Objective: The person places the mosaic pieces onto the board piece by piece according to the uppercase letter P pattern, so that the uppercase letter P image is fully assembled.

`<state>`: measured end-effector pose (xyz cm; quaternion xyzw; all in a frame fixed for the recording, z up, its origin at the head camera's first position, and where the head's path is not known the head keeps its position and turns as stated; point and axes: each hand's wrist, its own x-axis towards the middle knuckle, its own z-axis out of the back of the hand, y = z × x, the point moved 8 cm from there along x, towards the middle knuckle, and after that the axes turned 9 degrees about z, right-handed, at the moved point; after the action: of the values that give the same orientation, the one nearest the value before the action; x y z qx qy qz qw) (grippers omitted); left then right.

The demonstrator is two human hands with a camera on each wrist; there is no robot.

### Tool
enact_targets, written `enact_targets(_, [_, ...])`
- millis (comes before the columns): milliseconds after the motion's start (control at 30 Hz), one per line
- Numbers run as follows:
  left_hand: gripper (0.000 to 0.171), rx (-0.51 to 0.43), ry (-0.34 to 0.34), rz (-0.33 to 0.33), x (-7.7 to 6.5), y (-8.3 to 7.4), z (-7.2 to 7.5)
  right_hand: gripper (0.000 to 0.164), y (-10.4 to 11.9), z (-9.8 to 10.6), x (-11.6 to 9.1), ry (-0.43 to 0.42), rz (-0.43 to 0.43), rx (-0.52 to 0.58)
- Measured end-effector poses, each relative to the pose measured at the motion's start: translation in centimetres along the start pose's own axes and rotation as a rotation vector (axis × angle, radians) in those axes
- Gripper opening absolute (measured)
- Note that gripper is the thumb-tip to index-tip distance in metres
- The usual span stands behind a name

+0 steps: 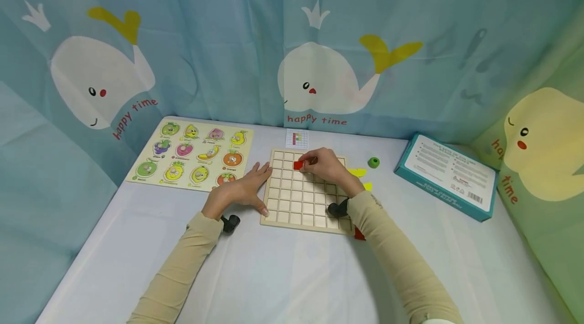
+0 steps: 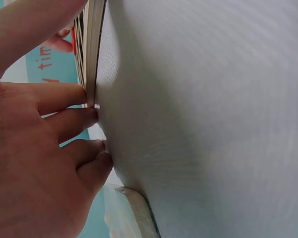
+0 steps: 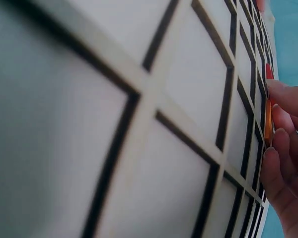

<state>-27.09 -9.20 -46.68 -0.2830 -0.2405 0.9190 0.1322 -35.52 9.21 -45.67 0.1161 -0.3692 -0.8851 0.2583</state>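
Observation:
A wooden grid board [image 1: 295, 207] lies flat on the table, its squares outlined by raised strips. My right hand [image 1: 323, 164] is over its upper part and pinches a red tile [image 1: 298, 165] at the board's surface. In the right wrist view, the fingertips [image 3: 275, 89] hold the red tile [image 3: 269, 72] low against the grid; its lower part looks orange there. My left hand [image 1: 244, 187] rests along the board's left edge with its fingers spread and its thumb at the near left corner. The left wrist view shows those fingers [image 2: 69, 124] touching the board's side [image 2: 93, 49].
A small pattern card [image 1: 297, 138] lies behind the board. To the left is a fruit puzzle board [image 1: 196, 154]. Yellow pieces [image 1: 358, 172], a red piece [image 1: 360, 234] and a green bead-like piece [image 1: 374, 162] lie at the right, before a teal box [image 1: 447, 174].

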Motion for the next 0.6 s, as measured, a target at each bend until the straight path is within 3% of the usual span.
enact_targets(300, [0.121,-0.002,0.005,0.000,0.1,-0.2,-0.1,0.022,-0.1,1.2,-2.1,-0.062,0.057,-0.035])
enact_targets(600, [0.121,0.012,0.000,0.002,0.0,-0.2,0.1,0.020,-0.8,3.3,-5.4,-0.099,0.028,-0.046])
